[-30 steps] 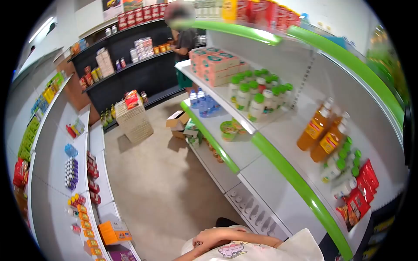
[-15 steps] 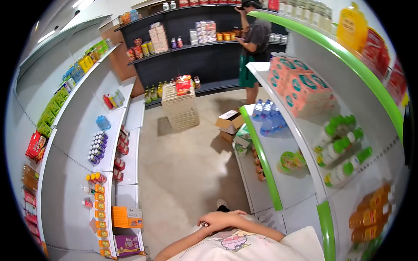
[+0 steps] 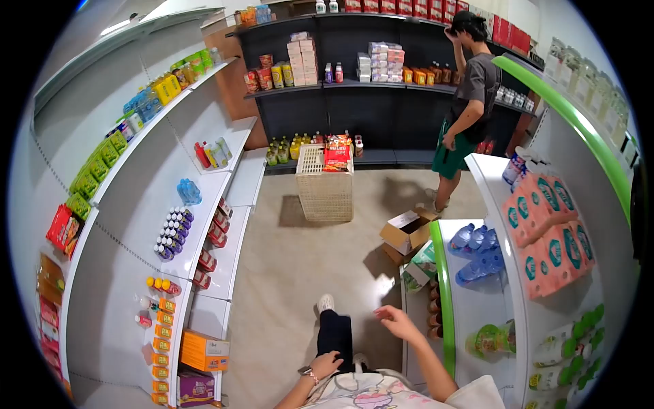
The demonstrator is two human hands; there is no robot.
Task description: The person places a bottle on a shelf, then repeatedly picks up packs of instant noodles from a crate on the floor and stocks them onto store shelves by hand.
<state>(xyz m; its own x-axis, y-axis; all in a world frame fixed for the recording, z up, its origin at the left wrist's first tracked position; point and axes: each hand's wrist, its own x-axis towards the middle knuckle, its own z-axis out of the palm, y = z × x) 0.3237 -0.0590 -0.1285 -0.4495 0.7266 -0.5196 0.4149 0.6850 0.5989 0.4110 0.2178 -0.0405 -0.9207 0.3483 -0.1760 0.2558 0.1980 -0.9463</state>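
My left hand (image 3: pixel 325 366) rests by the top of my dark trouser leg (image 3: pixel 334 336). A watch (image 3: pixel 305 371) and a bracelet are on that wrist, and the hand holds nothing I can see. Out in front and to the right is my right hand (image 3: pixel 397 320), its fingers apart and slightly bent, nothing in them. It hovers over the floor beside the green-edged shelf (image 3: pixel 446 307). Brown-filled containers (image 3: pixel 434 310) on the lower level are the nearest goods to it.
An open cardboard box (image 3: pixel 407 235) lies on the floor ahead. A beige crate stack (image 3: pixel 325 193) bears red packets (image 3: pixel 338 153). A person (image 3: pixel 470 102) stands near the black back shelves (image 3: pixel 381 116). White stocked shelves (image 3: pixel 146 286) line the left; pink tissue packs (image 3: pixel 548 218) are right.
My hands have parted from their clasp: the left went down and left, the right reached forward. The view turned, and one leg came forward. The other person's lower hand dropped.
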